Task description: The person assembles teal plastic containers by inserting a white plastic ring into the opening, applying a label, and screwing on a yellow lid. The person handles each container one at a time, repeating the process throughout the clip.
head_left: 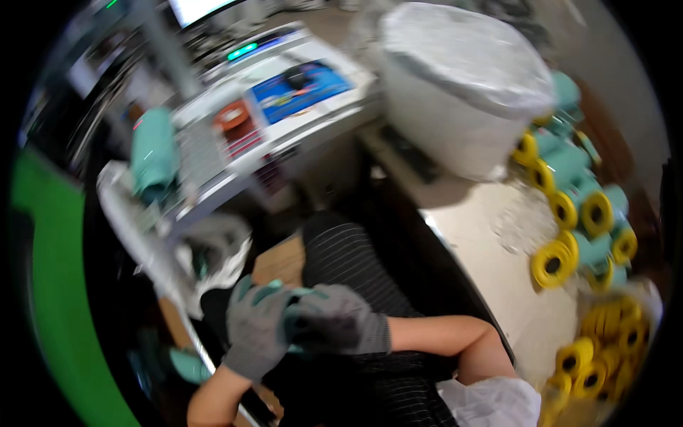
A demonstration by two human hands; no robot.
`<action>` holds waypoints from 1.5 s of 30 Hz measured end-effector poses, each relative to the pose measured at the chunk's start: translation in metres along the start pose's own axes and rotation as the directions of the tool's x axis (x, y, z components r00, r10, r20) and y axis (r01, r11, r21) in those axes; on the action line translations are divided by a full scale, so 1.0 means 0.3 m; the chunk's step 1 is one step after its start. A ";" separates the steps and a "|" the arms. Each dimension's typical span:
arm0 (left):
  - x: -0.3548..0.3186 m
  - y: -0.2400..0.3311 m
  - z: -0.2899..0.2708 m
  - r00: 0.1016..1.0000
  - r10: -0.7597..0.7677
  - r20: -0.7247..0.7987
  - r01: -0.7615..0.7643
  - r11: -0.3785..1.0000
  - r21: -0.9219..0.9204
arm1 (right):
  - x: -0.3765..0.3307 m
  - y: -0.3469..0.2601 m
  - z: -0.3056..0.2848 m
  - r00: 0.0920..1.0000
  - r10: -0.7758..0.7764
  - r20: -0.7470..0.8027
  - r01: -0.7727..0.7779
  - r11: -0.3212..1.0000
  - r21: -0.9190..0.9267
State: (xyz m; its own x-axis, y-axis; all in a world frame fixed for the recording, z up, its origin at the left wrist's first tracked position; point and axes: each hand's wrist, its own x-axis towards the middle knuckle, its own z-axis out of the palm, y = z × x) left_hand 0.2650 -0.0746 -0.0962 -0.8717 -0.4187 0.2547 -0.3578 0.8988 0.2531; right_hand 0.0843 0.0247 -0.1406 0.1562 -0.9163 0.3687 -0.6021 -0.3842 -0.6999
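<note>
Both my hands wear grey knit gloves with teal fingers and meet above my lap. My left hand (pixel 256 324) has its fingers curled inward, against the right one. Bent across toward it, my right hand (pixel 345 317) is closed too. Between them lies a dark patch, with a bit of teal below it; blur and the gloves hide what they hold, if anything. Nearest beyond the hands are a brown cardboard piece (pixel 281 262) and my dark striped trousers (pixel 348 252).
Ahead stands a white worktop (pixel 292 139) carrying a teal cylinder (pixel 153 153), an orange-red roll (pixel 233 117) and a blue mat (pixel 313 92). A plastic-covered white bin (pixel 455 107) stands at the right. Beyond it lie several teal cylinders with yellow flanges (pixel 555 263), near bagged yellow rings (pixel 590 377).
</note>
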 end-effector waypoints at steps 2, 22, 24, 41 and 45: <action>-0.054 -0.011 0.003 0.994 0.016 -0.106 -0.004 0.994 0.113 | 0.025 -0.041 -0.010 1.000 0.013 0.027 -0.011 0.998 -0.056; 0.155 -0.014 -0.016 0.929 -0.002 0.370 -0.048 0.991 0.125 | -0.031 -0.016 -0.011 0.997 -0.083 0.000 0.081 0.975 -0.206; 0.145 -0.033 0.015 0.986 0.049 0.162 -0.019 0.982 -0.185 | -0.054 -0.009 -0.029 0.993 -0.096 -0.062 0.082 0.978 -0.190; 0.505 -0.523 0.233 0.807 -0.097 -0.582 0.148 0.988 0.041 | -0.469 0.080 -0.219 0.553 0.692 -0.464 -0.326 0.693 0.644; 0.607 -0.728 0.324 0.855 -0.099 -0.510 0.193 0.972 0.134 | -0.421 0.141 -0.161 0.584 0.583 -0.566 -0.456 0.812 0.366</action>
State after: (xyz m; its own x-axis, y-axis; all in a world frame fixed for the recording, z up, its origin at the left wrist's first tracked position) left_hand 0.1518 -0.3347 -0.1957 -0.5386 -0.5132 0.6683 -0.5613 0.8100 0.1697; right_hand 0.0012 0.1295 -0.1873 -0.7025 -0.6949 0.1534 -0.2736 0.0647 -0.9597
